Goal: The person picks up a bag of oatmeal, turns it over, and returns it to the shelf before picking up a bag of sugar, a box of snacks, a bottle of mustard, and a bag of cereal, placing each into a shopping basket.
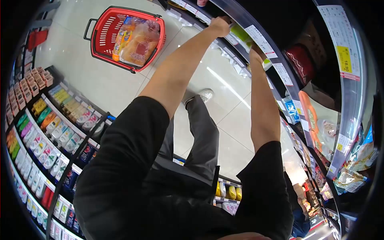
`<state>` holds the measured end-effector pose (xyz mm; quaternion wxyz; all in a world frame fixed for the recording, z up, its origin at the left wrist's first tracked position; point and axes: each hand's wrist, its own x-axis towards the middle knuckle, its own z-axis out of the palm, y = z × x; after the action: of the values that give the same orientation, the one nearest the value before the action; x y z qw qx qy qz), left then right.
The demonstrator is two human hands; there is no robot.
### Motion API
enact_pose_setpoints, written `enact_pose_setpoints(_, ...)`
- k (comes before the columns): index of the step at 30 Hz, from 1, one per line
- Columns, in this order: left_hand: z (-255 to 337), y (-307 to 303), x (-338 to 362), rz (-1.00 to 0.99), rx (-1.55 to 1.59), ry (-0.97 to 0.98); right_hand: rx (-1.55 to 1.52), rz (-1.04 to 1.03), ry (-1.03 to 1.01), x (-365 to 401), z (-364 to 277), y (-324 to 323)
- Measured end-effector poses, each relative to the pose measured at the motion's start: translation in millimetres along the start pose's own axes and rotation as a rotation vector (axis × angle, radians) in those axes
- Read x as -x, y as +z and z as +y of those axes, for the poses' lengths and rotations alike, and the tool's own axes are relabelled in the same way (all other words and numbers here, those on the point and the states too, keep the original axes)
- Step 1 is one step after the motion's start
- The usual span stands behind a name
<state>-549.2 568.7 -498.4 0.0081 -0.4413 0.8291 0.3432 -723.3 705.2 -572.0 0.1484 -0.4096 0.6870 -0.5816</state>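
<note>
My left hand (pixel 219 27) reaches in at a shelf at the top. Its fingers look curled at the near end of a bright green package (pixel 241 35), with the fingertips hidden by the shelf edge. At the package's other end is my right hand (pixel 255 56). Most of that hand is out of sight behind the price-label strip (pixel 260 39), so its grip does not show. What kind of goods the green package holds cannot be made out.
A red shopping basket (pixel 96 44) stands on the tiled floor (pixel 236 128), holding a bagged loaf of bread (pixel 140 44) and an orange-and-yellow packet (pixel 124 38). Shelves of bottles (pixel 52 136) line the lower left. More shelves with price labels (pixel 345 56) and bagged goods (pixel 354 176) run down the right.
</note>
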Motion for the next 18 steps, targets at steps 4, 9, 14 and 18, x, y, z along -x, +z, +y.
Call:
enact_pose_setpoints(4, 16, -15, 22, -0.060, -0.061, -0.020, 0.515, -0.209, 0.275, -12, -64, -2)
enact_pose_setpoints(9, 24, -8, 66, 0.176, 0.067, 0.031, 0.721, -0.438, 0.391, 2, -97, -12)
enact_pose_setpoints(14, -18, 14, 224, 0.192, 0.340, -0.079, 0.529, -0.394, 0.264, 128, -133, -43)
enact_pose_setpoints(18, -91, -28, 422, 0.043, 0.349, -0.394, 0.748, -0.723, 0.569, 258, -200, -131)
